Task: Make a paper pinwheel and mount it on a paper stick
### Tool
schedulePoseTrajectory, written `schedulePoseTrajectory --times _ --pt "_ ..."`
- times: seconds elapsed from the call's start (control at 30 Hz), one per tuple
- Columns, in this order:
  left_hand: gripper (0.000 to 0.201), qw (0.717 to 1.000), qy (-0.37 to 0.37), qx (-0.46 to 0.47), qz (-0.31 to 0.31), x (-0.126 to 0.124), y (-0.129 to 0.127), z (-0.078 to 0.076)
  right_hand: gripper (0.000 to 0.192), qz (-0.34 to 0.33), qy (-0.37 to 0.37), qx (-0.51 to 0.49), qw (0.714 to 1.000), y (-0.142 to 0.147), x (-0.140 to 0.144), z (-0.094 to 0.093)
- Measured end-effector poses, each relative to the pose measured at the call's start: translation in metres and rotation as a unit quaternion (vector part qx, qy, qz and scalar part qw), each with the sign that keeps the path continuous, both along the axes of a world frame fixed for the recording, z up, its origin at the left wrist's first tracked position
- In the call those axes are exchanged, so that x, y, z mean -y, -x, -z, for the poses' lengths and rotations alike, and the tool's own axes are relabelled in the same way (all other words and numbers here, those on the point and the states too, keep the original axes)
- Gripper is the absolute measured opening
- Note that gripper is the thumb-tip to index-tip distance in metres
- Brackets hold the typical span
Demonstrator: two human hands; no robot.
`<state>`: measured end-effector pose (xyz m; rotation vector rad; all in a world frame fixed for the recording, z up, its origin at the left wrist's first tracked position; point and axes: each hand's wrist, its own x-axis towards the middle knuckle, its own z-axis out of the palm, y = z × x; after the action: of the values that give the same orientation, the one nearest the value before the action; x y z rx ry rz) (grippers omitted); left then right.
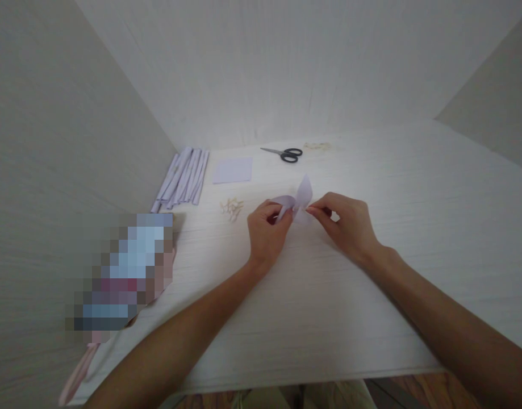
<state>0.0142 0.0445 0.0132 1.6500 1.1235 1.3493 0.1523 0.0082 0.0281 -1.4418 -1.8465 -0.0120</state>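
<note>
Over the middle of the table, my left hand (269, 230) is closed, pinching a folded lilac paper piece (304, 192) with petal-like points, one standing upright and others spreading to the sides. My right hand (350, 224) is closed in a pinch at the right side of this paper, thumb and forefinger together near its centre. Whatever lies between those fingertips is too small to make out. Left of my left hand is a little pile of thin, pale tan pieces (232, 208). Behind the hands lies a flat lilac paper square (233, 170).
Scissors with black handles (288, 154) lie near the back wall, beside some small yellowish bits (317, 146). Several rolled lilac papers (184, 176) are stacked at the back left. A blurred-out object (133, 267) with a pink strap lies along the left wall. Pale panels enclose the table (320, 324).
</note>
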Motion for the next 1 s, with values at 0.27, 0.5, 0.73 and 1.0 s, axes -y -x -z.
schedulePoseTrajectory --times 0.27,0.5,0.73,1.0 --pt "0.009 1.000 -0.001 -0.010 -0.010 -0.0022 -0.0007 0.0014 0.011 -0.038 -0.006 -0.004 0.999 0.0007 -0.0004 0.0065" --pt "0.010 1.000 0.002 -0.006 -0.006 -0.0021 -0.0007 0.0011 0.018 -0.008 0.003 0.009 1.000 0.0045 0.0013 0.0035" --pt "0.008 1.000 0.001 0.002 -0.001 -0.0014 -0.0001 0.0004 0.011 -0.005 -0.004 -0.014 1.000 0.0046 -0.0005 0.0038" --pt "0.009 1.000 0.004 0.011 0.001 -0.0013 -0.0008 0.0010 0.017 0.013 0.015 -0.002 1.000 0.0044 -0.0003 0.0049"
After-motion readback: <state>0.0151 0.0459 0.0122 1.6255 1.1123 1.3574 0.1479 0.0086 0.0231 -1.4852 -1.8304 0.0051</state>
